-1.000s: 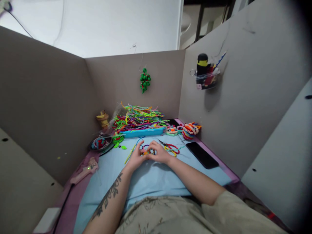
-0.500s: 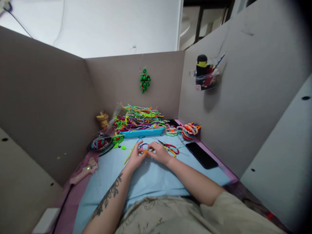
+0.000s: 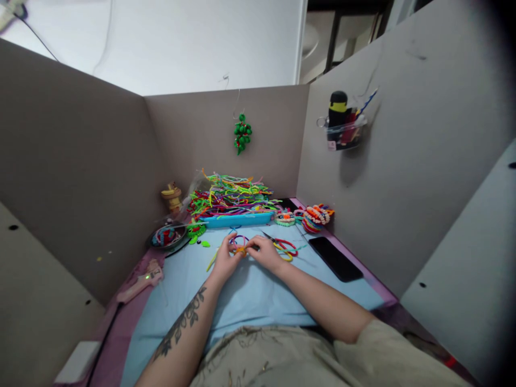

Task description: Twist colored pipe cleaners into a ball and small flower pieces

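Both hands rest together on the light blue mat (image 3: 250,293). My left hand (image 3: 223,260) and my right hand (image 3: 266,254) pinch a small piece of bent pipe cleaners (image 3: 240,246), orange at the middle with purple and blue loops above the fingers. A yellow pipe cleaner (image 3: 212,260) lies just left of my left hand. Red and yellow handled scissors (image 3: 282,247) lie right of my right hand.
A blue tray (image 3: 236,219) heaped with coloured pipe cleaners stands at the back. Finished woven pieces (image 3: 314,216) sit at the back right, a black phone (image 3: 335,258) on the right, a bowl (image 3: 168,236) and a pink glue gun (image 3: 139,282) on the left. Cardboard walls enclose the desk.
The fingers of both hands have shifted slightly on the pipe cleaner piece, and its loops now stand out more above the fingertips. The camera has tilted a little.
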The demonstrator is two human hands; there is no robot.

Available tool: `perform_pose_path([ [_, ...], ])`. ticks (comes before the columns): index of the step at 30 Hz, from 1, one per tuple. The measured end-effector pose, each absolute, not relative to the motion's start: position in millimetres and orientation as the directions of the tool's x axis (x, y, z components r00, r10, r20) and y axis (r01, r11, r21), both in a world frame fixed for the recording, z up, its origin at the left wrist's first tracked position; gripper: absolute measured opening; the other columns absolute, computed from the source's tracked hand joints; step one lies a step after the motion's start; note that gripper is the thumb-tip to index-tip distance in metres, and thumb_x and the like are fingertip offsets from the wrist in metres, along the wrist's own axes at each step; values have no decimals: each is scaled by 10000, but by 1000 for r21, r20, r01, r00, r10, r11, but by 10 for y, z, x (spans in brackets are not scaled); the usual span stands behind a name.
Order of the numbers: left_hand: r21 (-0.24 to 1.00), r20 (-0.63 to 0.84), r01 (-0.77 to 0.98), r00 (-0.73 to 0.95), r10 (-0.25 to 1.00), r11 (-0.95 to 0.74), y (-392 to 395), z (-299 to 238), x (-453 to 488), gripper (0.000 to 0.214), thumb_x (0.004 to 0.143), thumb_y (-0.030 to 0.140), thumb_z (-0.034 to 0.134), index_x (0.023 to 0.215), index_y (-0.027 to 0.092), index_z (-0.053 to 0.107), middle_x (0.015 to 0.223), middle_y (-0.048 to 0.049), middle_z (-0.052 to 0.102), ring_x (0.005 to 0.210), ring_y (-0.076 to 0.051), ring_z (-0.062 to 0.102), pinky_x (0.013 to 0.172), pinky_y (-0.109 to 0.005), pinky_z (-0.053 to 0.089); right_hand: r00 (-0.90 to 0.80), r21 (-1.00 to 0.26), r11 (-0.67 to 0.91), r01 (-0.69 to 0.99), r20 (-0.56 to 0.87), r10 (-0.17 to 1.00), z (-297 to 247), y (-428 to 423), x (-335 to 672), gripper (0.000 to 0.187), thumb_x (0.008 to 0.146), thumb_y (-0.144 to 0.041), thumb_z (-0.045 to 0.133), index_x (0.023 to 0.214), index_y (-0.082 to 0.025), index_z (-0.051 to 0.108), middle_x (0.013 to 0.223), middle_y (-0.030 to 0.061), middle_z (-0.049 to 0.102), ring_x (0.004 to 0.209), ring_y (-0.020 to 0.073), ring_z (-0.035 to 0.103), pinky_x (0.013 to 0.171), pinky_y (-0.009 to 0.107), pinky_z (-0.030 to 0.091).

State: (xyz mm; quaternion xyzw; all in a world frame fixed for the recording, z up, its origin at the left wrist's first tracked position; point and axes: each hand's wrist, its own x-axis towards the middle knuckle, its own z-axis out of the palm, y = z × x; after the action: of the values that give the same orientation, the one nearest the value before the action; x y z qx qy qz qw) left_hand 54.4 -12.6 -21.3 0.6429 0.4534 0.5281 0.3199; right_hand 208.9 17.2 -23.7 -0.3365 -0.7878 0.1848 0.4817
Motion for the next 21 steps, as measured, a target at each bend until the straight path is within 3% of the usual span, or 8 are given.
perform_pose_path([
  [8,878,379,276,100,920,-391,-137,-214,559,537,669,145,582,1172,170,395,849,-41,625,779,-163,609,707,-295,470,-486,-541,757,366,582,652,-185,218,2188,135,736,-59,484,734,-163,571,738,13,562,741,127,514,694,242,389],
  [16,882,331,310,126,935,-354,-136,-218,561,504,718,225,561,1182,160,374,854,-51,617,733,-152,606,645,-276,476,-530,-502,773,388,565,632,-245,215,2170,130,756,-56,445,736,-170,504,740,14,519,743,136,484,682,248,381],
  [18,846,355,368,152,923,-386,-140,-226,551,457,742,243,540,1169,169,396,851,-48,612,723,-149,600,643,-279,474,-534,-504,778,376,568,626,-263,224,2163,132,769,-61,434,739,-174,496,744,13,514,742,134,480,682,247,383],
  [21,692,486,540,142,862,-479,-151,-218,534,337,754,257,531,1081,186,492,864,-49,593,788,-163,573,723,-312,456,-506,-508,770,386,582,637,-289,242,2151,134,776,-64,427,733,-176,485,738,12,508,738,136,475,679,249,381],
])
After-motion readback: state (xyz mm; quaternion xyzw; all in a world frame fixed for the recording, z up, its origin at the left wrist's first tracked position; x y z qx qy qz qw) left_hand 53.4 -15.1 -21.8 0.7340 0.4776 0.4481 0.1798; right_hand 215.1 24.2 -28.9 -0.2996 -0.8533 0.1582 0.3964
